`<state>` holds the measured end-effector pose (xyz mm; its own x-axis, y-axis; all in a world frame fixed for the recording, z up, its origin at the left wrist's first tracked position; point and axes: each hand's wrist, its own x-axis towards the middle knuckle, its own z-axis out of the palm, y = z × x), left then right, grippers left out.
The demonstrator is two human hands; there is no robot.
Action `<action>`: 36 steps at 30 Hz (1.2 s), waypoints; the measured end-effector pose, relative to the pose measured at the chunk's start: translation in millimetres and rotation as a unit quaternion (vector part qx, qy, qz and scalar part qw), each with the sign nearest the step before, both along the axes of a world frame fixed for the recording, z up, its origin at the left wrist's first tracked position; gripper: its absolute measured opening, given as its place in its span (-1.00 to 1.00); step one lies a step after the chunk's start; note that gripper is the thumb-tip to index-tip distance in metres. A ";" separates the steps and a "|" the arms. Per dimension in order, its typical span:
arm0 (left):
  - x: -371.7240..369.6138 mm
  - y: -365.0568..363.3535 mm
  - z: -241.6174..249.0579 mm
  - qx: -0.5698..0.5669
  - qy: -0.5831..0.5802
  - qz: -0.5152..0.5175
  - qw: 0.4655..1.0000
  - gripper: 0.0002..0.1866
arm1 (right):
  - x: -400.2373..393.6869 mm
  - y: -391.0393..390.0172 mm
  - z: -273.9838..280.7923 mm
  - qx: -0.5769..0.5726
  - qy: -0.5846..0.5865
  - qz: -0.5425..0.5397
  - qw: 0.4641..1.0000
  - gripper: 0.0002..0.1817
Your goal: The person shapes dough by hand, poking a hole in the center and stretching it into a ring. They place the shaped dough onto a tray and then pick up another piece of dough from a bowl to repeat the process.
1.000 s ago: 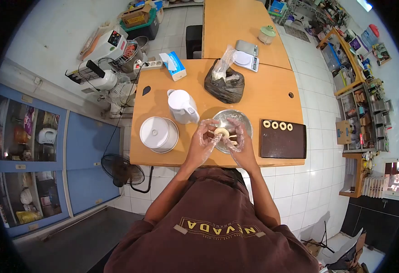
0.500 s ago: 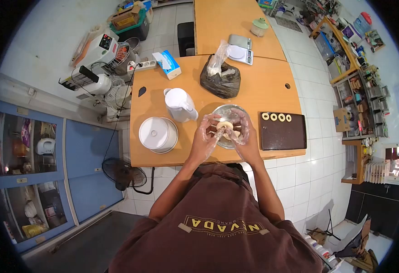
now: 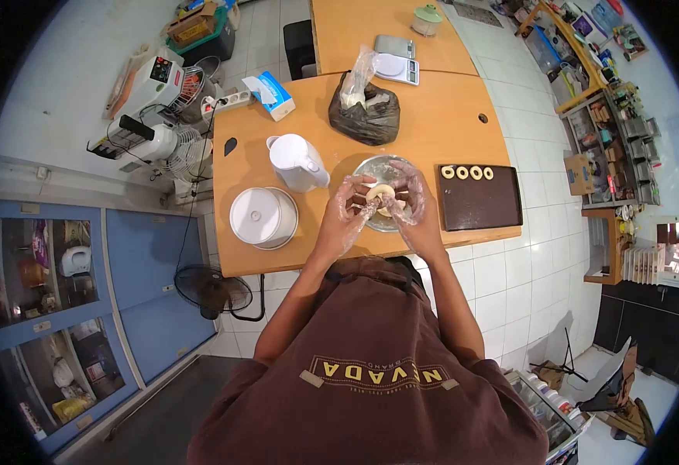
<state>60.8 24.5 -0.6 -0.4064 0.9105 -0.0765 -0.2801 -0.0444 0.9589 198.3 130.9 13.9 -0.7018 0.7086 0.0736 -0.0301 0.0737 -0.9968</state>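
Note:
A small ring of dough [image 3: 383,190] is held between my two hands, above a metal bowl [image 3: 370,165]. My left hand [image 3: 347,217] and my right hand [image 3: 415,213] are both dusted with flour, thumbs and fingers closed round the ring. More pale dough lies in the bowl, mostly hidden by the hands. To the right, a dark baking tray [image 3: 480,205] bears several dough rings [image 3: 476,172] in a row along its far edge.
Left of the bowl stand a white pitcher [image 3: 297,163] and a white lidded container [image 3: 260,219]. Farther back are a black plastic bag [image 3: 366,120], a digital scale [image 3: 396,68] and a tissue box [image 3: 277,101]. A fan [image 3: 209,291] stands beside the table's left front corner.
The view has shifted slightly, so the table sits a little higher in it. Both hands still hold the dough ring over the bowl, with the fingers slightly moved around it.

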 end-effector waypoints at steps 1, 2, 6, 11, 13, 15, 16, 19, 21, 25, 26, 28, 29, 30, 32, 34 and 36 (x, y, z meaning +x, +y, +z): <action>-0.8 -0.4 -1.3 0.008 -0.003 -0.011 1.000 -0.52 | -2.3 -1.7 -2.0 0.020 0.010 -0.009 1.000 -0.41; -1.4 -0.6 -1.7 0.007 0.003 -0.005 1.000 -0.52 | -2.6 -3.4 -4.0 0.013 0.003 -0.003 1.000 -0.41; -7.3 -0.1 3.7 0.005 0.019 0.012 1.000 -0.53 | -1.0 -5.7 -8.7 0.009 -0.009 0.006 1.000 -0.42; -6.4 -2.2 -4.7 -0.002 0.043 -0.001 0.999 -0.56 | -3.7 -4.2 -5.1 -0.014 0.014 -0.010 1.000 -0.41; -6.9 -1.5 -7.3 -0.006 0.061 -0.019 0.998 -0.56 | -8.5 -7.2 -1.8 -0.018 0.003 -0.017 1.000 -0.43; -8.6 -1.3 -3.0 0.008 0.043 -0.010 0.999 -0.57 | -10.4 -10.0 -4.9 -0.010 0.004 -0.014 1.000 -0.42; -9.5 -1.7 -0.9 0.015 0.033 -0.005 0.999 -0.57 | -10.7 -11.2 -5.6 -0.007 0.003 -0.013 1.000 -0.42; -13.8 -1.8 -2.2 -0.002 0.036 0.041 0.999 -0.58 | -9.0 -9.8 1.5 -0.036 -0.018 0.002 0.999 -0.40; -13.9 -0.7 -3.1 -0.004 0.027 0.034 0.999 -0.59 | -10.3 -7.6 0.0 -0.027 0.007 -0.004 1.000 -0.41; -13.4 0.3 -2.4 -0.015 0.010 -0.017 1.000 -0.59 | -16.0 -8.0 2.7 -0.011 0.016 -0.024 1.000 -0.42; -12.6 0.7 -0.7 -0.010 0.010 -0.008 1.000 -0.59 | -15.9 -8.3 1.9 -0.020 0.012 -0.017 1.000 -0.42; -11.2 1.2 5.2 -0.001 0.011 0.010 1.000 -0.58 | -15.4 -9.6 -2.1 -0.040 0.005 -0.003 0.999 -0.42; -11.6 0.9 3.3 0.001 0.000 0.024 1.000 -0.58 | -13.5 -8.3 -4.2 -0.027 0.001 0.000 1.000 -0.42; -12.6 0.9 0.8 0.003 -0.012 0.037 0.999 -0.57 | -10.7 -5.6 -6.2 -0.015 -0.004 0.002 1.000 -0.42; -14.5 -0.1 -1.2 -0.006 -0.010 0.039 0.999 -0.57 | -9.9 -3.1 -9.2 0.005 -0.004 -0.005 1.000 -0.41; -16.4 -2.0 1.9 -0.027 0.019 0.017 0.999 -0.56 | -12.4 -1.8 -10.5 0.023 0.008 -0.023 0.999 -0.40; -14.4 -0.6 5.1 -0.033 0.033 -0.005 0.999 -0.56 | -15.0 -4.4 -5.2 0.002 0.000 -0.026 1.000 -0.40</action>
<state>46.4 23.8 4.4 -0.4030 0.9086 -0.1099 -0.2159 0.0224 0.9762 183.3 126.5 8.7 -0.6633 0.7444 0.0770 -0.0265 0.0794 -0.9965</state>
